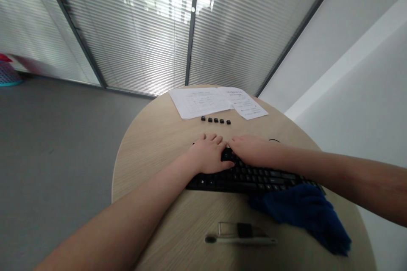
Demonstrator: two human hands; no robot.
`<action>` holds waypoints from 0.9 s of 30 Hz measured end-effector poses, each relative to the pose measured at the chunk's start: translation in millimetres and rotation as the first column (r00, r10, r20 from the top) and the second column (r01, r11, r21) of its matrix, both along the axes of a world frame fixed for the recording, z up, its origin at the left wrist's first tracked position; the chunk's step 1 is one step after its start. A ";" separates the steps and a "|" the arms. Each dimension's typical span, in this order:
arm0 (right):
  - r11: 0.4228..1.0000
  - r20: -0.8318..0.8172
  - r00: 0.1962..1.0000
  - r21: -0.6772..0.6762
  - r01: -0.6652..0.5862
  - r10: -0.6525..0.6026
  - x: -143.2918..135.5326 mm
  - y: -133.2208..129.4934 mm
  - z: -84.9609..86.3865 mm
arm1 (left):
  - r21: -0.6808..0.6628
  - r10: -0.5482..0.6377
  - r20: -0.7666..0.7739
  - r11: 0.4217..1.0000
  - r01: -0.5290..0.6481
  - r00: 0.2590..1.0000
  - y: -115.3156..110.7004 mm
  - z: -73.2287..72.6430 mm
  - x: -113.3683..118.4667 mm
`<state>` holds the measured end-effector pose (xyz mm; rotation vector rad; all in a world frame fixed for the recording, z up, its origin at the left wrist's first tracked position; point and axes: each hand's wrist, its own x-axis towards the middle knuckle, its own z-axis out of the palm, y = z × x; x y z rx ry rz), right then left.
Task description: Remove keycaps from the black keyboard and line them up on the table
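Note:
A black keyboard (248, 181) lies on the round wooden table, partly under both my hands. My left hand (208, 154) rests flat on its left part, fingers stretched out and thumb apart. Beside it, my right hand (251, 149) bends down over the upper keys with its fingers drawn together near my left fingertips. What the right fingers hold, if anything, is hidden. Several loose black keycaps (216, 120) sit in a row beyond the hands. A crumpled blue cloth (305, 211) touches the keyboard's lower right edge.
Near the front lies a toothbrush (244, 241) next to a thin rectangular frame with a dark block (244, 230). Printed papers (203, 101) cover the table's far side. Behind stands a glass partition with blinds (143, 42); a white wall (365, 72) is at right. A basket (8, 72) stands far left.

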<state>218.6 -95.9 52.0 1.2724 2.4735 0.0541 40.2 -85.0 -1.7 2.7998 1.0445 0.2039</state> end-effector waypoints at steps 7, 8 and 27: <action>0.988 0.049 0.997 -0.145 -0.051 0.059 4.1 9.4 6.8 | -0.012 -0.002 0.001 1.000 0.002 1.000 0.9 -1.3 1.7; 0.986 0.056 0.997 -0.160 -0.051 0.061 3.5 11.0 8.3 | -0.008 -0.003 -0.001 1.000 0.003 1.000 1.3 -1.3 1.9; 0.906 -0.117 0.955 -0.366 0.214 -0.273 62.2 99.5 24.9 | -0.041 0.014 -0.014 0.999 -0.015 1.000 3.9 -0.5 -1.1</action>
